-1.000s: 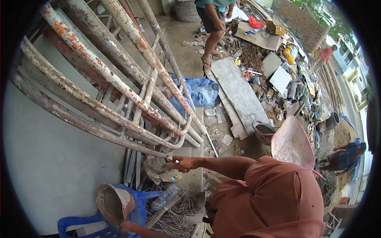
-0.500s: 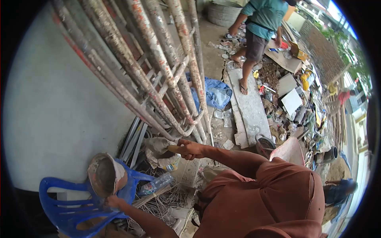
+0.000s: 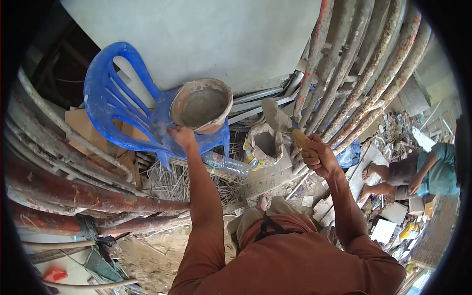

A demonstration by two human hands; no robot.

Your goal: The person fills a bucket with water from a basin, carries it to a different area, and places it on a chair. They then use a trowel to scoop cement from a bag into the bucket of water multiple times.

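Observation:
On the seat of a blue plastic chair (image 3: 118, 98) stands a mortar-crusted bucket (image 3: 204, 104) holding grey wet mix, its mouth tipped towards me. My left hand (image 3: 183, 136) is closed on the near rim of this bucket. My right hand (image 3: 320, 156) grips the wooden handle of a trowel (image 3: 300, 139). Its grey, mortar-coated blade (image 3: 275, 116) points away, over the back edge of an open sack (image 3: 253, 158) with grey powder inside. Between chair and sack lies a clear plastic bottle (image 3: 226, 163).
Paint-flaked scaffold frames (image 3: 361, 73) lean at the wall on the right. More red and grey pipes (image 3: 73, 189) cross on the left. Thin sticks (image 3: 184, 189) and sand (image 3: 147, 258) cover the ground. A person in a teal shirt (image 3: 442, 169) is at the right, by rubble.
My view has swung left, bringing chair and bucket nearer the middle. The left hand stays at the bucket's rim, and the right still holds the trowel near the sack.

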